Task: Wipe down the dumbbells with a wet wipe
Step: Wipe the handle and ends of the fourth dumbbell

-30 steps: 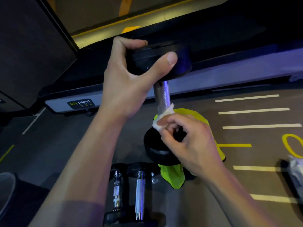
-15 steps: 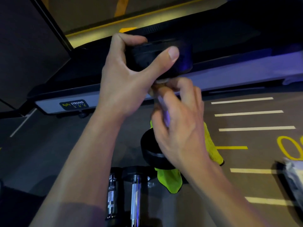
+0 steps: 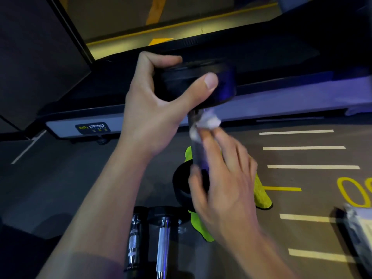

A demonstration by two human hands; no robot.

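A black dumbbell [image 3: 223, 85] stands upright on its lower head, which rests on a yellow-green cloth [image 3: 261, 196] on the floor. My left hand [image 3: 157, 105] grips the upper head, thumb in front and fingers over the top. My right hand [image 3: 223, 178] wraps around the chrome handle and holds a crumpled white wet wipe [image 3: 207, 122] against the handle's upper part, just under the top head. The hand is motion-blurred and hides most of the handle.
Two more dumbbells [image 3: 149, 242] lie on the floor below my arms. A treadmill deck [image 3: 92, 127] with a label runs across behind. A wipe packet [image 3: 360, 232] lies at the right edge. Painted lines mark the floor on the right.
My right hand slid the wipe up from the bottom of the handle to just under the top head, and now sits slightly lower with the wipe showing. My left hand kept its grip.
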